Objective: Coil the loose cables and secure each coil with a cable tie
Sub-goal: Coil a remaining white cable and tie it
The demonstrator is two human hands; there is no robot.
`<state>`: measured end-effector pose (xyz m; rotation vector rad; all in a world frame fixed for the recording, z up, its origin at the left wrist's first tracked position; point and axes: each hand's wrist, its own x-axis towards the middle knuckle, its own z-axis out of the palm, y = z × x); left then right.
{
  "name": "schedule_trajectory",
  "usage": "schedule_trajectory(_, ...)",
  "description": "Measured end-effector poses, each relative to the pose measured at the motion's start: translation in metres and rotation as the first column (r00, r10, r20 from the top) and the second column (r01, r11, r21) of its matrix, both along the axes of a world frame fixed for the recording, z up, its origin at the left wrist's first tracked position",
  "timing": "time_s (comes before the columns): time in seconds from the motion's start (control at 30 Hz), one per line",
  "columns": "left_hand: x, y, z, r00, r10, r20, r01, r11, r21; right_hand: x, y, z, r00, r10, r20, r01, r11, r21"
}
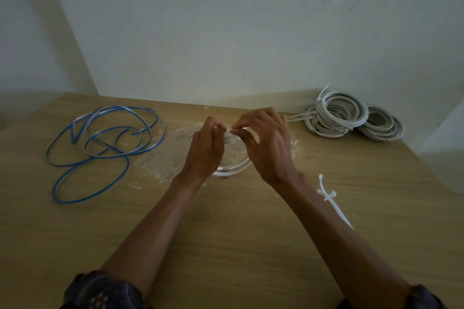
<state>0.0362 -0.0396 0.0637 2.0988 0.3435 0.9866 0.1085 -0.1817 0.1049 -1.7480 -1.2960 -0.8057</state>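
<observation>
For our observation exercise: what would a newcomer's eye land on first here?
The left hand and right hand meet at centre, pinching a small white piece over a white cable coil. A loose blue cable sprawls at the left; tied white coils sit far right.

White coil (233, 169) lies flat, mostly hidden. Loose blue cable (110, 150) sprawls tangled well left of it. Tied white coils (326, 124) are piled far right of it. Spare cable ties (331, 195) lie crossed near its right.
</observation>
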Motion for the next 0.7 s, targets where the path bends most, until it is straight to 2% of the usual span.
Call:
schedule_trajectory(0.07, 0.004, 0.005, 0.002, 0.998, 0.053, -0.03, -0.056, 0.992, -0.112, -0.007, 0.002, -0.008, 0.986, -0.056, 0.155, 0.057, 0.998, -0.004)
schedule_trajectory(0.13, 0.003, 0.014, 0.001, 0.993, 0.112, -0.042, -0.118, 0.974, -0.192, -0.016, 0.007, -0.018, 0.974, -0.046, 0.22, 0.051, 0.999, -0.017)
schedule_trajectory(0.23, -0.001, 0.025, -0.001, 0.986, 0.165, -0.029, -0.167, 0.962, -0.214, -0.027, 0.013, -0.021, 0.971, -0.011, 0.238, 0.012, 1.0, -0.003)
schedule_trajectory(0.33, -0.001, 0.022, -0.002, 0.99, 0.143, -0.015, -0.144, 0.972, -0.187, -0.024, 0.011, -0.008, 0.982, -0.031, 0.187, 0.019, 0.998, 0.063)
schedule_trajectory(0.4, 0.001, 0.018, 0.0, 0.992, 0.128, -0.011, -0.128, 0.98, -0.151, -0.022, 0.008, -0.004, 0.994, -0.033, 0.101, 0.024, 0.996, 0.088)
schedule_trajectory(0.53, -0.002, 0.002, 0.003, 1.0, 0.011, -0.025, -0.009, 0.998, 0.068, -0.013, 0.003, 0.006, 0.979, 0.001, -0.202, 0.036, 0.983, 0.18)
schedule_trajectory(0.6, -0.005, -0.013, 0.005, 0.997, -0.076, -0.011, 0.076, 0.987, 0.139, -0.005, 0.004, 0.01, 0.931, 0.012, -0.365, 0.07, 0.975, 0.212)
schedule_trajectory(0.7, -0.004, -0.031, 0.006, 0.983, -0.182, -0.022, 0.184, 0.976, 0.118, 0.0, 0.004, 0.009, 0.831, 0.019, -0.555, 0.106, 0.976, 0.192)
